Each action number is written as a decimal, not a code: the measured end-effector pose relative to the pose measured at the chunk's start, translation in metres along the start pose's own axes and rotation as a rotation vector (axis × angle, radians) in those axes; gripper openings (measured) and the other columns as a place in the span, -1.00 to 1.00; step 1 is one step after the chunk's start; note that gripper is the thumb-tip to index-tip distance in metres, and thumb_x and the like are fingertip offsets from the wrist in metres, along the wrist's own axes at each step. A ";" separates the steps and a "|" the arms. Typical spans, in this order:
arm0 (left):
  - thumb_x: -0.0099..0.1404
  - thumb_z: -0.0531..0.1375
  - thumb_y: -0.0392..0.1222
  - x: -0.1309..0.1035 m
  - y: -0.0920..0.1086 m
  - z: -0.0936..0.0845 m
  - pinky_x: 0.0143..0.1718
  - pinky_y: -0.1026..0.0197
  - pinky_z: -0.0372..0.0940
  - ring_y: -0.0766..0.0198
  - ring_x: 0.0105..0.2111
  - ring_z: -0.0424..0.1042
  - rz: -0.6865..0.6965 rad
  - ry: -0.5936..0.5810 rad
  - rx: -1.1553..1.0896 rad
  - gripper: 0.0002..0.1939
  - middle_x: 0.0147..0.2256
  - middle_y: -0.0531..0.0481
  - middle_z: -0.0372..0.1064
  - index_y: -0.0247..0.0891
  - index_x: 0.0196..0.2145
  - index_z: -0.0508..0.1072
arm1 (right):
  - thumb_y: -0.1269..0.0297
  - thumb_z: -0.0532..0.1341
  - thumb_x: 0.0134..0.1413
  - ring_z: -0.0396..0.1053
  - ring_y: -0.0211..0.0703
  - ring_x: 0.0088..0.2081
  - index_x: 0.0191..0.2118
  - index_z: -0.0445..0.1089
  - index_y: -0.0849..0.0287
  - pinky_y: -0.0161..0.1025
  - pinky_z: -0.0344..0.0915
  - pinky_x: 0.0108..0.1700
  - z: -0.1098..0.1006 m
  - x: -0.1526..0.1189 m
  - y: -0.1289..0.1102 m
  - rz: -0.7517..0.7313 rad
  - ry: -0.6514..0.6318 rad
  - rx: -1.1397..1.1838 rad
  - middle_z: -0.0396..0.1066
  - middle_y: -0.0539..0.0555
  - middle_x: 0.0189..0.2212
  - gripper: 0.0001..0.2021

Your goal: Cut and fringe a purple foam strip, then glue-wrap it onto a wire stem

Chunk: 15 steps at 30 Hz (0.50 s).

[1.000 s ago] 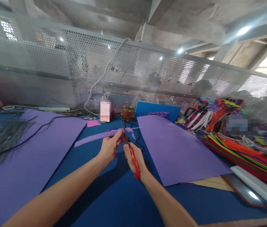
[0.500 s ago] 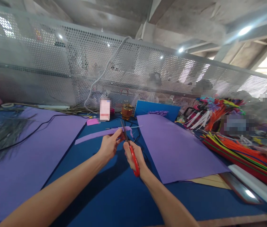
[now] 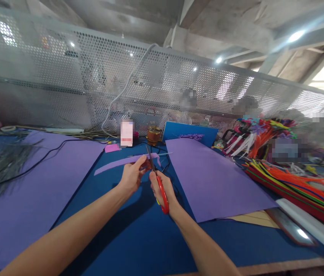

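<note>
My left hand (image 3: 132,174) pinches a long, narrow purple paper strip (image 3: 113,163), whose loose end reaches out to the left. My right hand (image 3: 164,191) is wrapped round a pair of red-handled scissors (image 3: 162,193). The dark blades point up and away and cross the strip just right of my left fingertips. Beyond the blades a short, ragged end of the strip curls downward. Both hands are above the blue table (image 3: 116,237), close together.
Large purple sheets (image 3: 219,184) (image 3: 55,172) lie on both sides. Behind stand a phone (image 3: 126,133), an amber jar (image 3: 153,135) and a perforated metal screen (image 3: 116,76). Colourful pipe cleaners (image 3: 288,184) fill the right side. Dark bristly fibres (image 3: 7,165) and a black cable lie left.
The strip's left end has shifted slightly to the right and bows a little more. Both hands stay in nearly the same place, and the scissors still cross the strip.
</note>
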<state>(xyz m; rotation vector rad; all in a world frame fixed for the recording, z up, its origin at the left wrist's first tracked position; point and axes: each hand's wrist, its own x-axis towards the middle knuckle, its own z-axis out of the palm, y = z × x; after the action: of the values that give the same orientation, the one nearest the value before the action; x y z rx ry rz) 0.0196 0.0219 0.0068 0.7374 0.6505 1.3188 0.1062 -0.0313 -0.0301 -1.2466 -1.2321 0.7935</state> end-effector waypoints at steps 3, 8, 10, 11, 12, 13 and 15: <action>-0.25 0.35 -0.17 0.002 0.000 -0.001 -0.43 0.24 0.27 0.32 -0.53 0.36 -0.004 0.001 -0.002 -0.77 -0.60 -0.02 0.39 -0.37 -0.63 0.44 | -0.15 0.02 -0.03 -0.01 -0.41 -0.73 -0.41 0.23 0.21 -0.43 0.00 -0.72 -0.002 0.000 -0.001 0.011 -0.059 -0.011 0.04 -0.14 -0.73 -0.56; -0.24 0.35 -0.18 0.006 0.000 -0.004 -0.47 0.25 0.24 0.34 -0.55 0.34 0.044 0.009 0.016 -0.78 -0.61 0.01 0.37 -0.36 -0.62 0.44 | -0.21 0.02 -0.10 0.22 -0.30 -0.61 -0.33 0.22 0.21 -0.37 0.13 -0.60 -0.004 -0.001 -0.005 -0.081 -0.122 0.024 0.26 -0.03 -0.64 -0.49; -0.22 0.35 -0.18 0.007 0.000 -0.004 -0.46 0.25 0.25 0.33 -0.54 0.35 0.061 0.016 0.022 -0.78 -0.60 0.01 0.38 -0.36 -0.61 0.44 | -0.23 0.04 -0.13 0.22 -0.30 -0.60 -0.30 0.21 0.20 -0.36 0.10 -0.61 -0.004 -0.001 -0.007 -0.096 -0.143 0.048 0.30 0.00 -0.59 -0.48; -0.21 0.34 -0.18 0.007 0.000 -0.004 -0.45 0.24 0.25 0.33 -0.53 0.36 0.067 0.019 0.023 -0.79 -0.59 0.00 0.38 -0.36 -0.61 0.44 | -0.23 0.05 -0.14 0.20 -0.30 -0.61 -0.29 0.20 0.19 -0.36 0.08 -0.62 -0.004 -0.001 -0.007 -0.093 -0.155 0.056 0.31 0.00 -0.58 -0.48; -0.20 0.34 -0.18 0.007 0.000 -0.004 -0.44 0.23 0.25 0.32 -0.52 0.36 0.072 0.022 0.023 -0.79 -0.59 0.00 0.38 -0.36 -0.60 0.45 | -0.23 0.06 -0.15 0.18 -0.31 -0.62 -0.29 0.20 0.18 -0.36 0.06 -0.62 -0.004 -0.001 -0.007 -0.092 -0.162 0.057 0.31 0.00 -0.58 -0.48; -0.20 0.34 -0.18 0.007 0.000 -0.004 -0.43 0.23 0.26 0.32 -0.52 0.37 0.076 0.025 0.024 -0.79 -0.58 0.00 0.39 -0.36 -0.60 0.45 | -0.22 0.07 -0.15 0.16 -0.32 -0.62 -0.30 0.19 0.18 -0.35 0.04 -0.62 -0.004 -0.001 -0.006 -0.096 -0.164 0.048 0.30 0.00 -0.58 -0.49; -0.21 0.35 -0.17 0.006 0.001 -0.003 -0.41 0.21 0.26 0.31 -0.52 0.37 0.080 0.032 0.028 -0.78 -0.58 0.00 0.39 -0.36 -0.60 0.45 | -0.18 0.09 -0.13 0.13 -0.33 -0.62 -0.30 0.20 0.19 -0.35 0.03 -0.61 -0.005 0.000 -0.004 -0.116 -0.157 0.007 0.29 -0.01 -0.60 -0.52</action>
<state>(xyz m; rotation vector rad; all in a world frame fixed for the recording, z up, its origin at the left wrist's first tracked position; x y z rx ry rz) 0.0180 0.0286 0.0057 0.7730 0.6719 1.3996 0.1100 -0.0331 -0.0257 -1.1130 -1.4138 0.8221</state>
